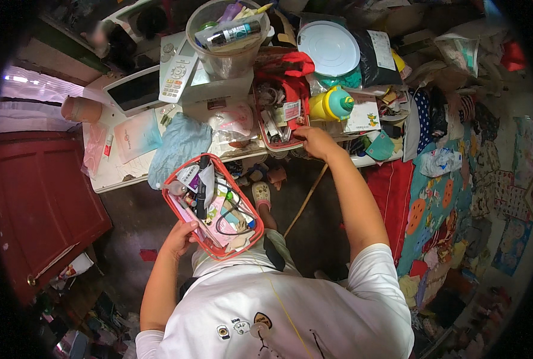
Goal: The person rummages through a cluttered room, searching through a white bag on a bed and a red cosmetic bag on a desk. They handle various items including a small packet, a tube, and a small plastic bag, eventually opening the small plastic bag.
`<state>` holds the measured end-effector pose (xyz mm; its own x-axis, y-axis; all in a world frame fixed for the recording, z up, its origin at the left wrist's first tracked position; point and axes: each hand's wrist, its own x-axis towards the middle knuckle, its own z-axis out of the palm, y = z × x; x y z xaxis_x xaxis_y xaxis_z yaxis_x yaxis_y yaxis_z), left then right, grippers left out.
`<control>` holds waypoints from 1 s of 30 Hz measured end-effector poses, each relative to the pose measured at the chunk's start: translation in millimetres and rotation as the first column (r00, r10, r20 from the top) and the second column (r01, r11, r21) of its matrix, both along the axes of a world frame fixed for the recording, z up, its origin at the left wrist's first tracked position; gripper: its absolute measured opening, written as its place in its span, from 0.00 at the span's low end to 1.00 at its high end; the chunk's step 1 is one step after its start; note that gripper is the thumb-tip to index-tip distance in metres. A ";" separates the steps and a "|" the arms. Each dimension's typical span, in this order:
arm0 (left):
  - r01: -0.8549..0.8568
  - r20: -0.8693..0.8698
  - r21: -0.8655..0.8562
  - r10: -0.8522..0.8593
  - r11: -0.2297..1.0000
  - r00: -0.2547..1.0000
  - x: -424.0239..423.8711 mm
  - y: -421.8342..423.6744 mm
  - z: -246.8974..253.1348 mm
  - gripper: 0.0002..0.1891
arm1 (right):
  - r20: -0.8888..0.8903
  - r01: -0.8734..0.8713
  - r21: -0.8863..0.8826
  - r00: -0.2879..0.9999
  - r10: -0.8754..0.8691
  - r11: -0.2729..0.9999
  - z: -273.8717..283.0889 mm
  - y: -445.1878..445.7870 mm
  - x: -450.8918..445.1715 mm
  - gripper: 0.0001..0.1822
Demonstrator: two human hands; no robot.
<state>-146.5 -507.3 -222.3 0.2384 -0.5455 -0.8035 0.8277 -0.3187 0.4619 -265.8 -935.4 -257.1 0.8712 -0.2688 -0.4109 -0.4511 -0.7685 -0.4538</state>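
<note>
My left hand (181,238) grips the near left side of a red-rimmed plastic basket (258,226) in front of my waist. In it lie a black cable (230,233), a black pen-like stick (201,197), a small clear bottle (176,188) and several packets and papers. My right hand (316,141) is at the near right corner of a second red basket (279,147) on the white table. Its fingertips touch the rim area; whether they grip it is hidden. Red cloth (295,85) and small packaged items fill that basket.
On the table (127,172) are a clear bucket (228,63), a remote control (176,78), a blue-grey cloth (179,143), a yellow and teal bottle (331,104) and a white lid (328,47). A stick (306,199) leans below it. A bed with patterned cloth (432,197) stands right, a red door (46,197) left.
</note>
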 end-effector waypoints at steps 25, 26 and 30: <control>-0.017 -0.023 0.044 0.018 0.999 1.000 1.4 -0.1 -11.0 0.13 | 0.067 0.008 0.001 0.998 -0.008 1.000 18.6 -1.8 -12.6 0.16; -0.017 -0.025 0.044 0.018 0.999 1.000 1.6 -0.1 -11.2 0.13 | 0.066 -0.002 0.002 0.998 0.002 1.000 17.9 -2.2 -14.1 0.16; -0.014 -0.037 0.022 0.015 1.000 0.999 3.5 0.7 -10.7 0.13 | 0.087 -0.020 0.031 0.996 0.017 0.999 19.9 0.9 -15.0 0.17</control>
<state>-143.0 -506.6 -233.0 0.2160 -0.5248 -0.8234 0.8487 -0.3160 0.4240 -280.8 -934.5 -237.2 0.9087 -0.2401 -0.3414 -0.3946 -0.7607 -0.5154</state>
